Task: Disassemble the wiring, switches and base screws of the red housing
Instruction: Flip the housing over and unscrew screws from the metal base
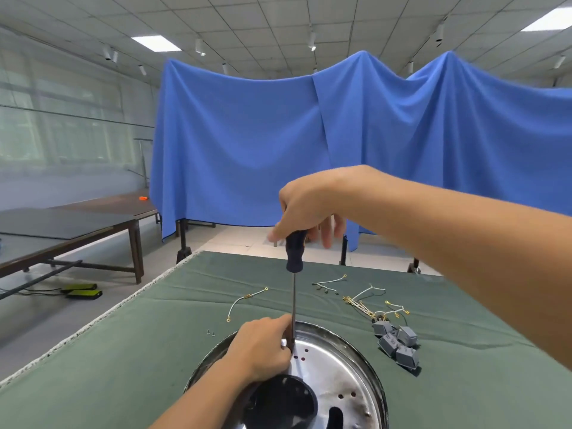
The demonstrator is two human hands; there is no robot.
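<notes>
On green felt: round steel base [346, 366], hands [263, 348] gripping screwdriver [294, 267].

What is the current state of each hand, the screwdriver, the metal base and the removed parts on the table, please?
right hand: grips the handle top.
left hand: pinches the shaft near its tip.
screwdriver: upright, tip down at the base.
metal base: lying on the green cloth.
grey switches: removed, clustered right of the base.
wires: detached, loose on the cloth.
</notes>
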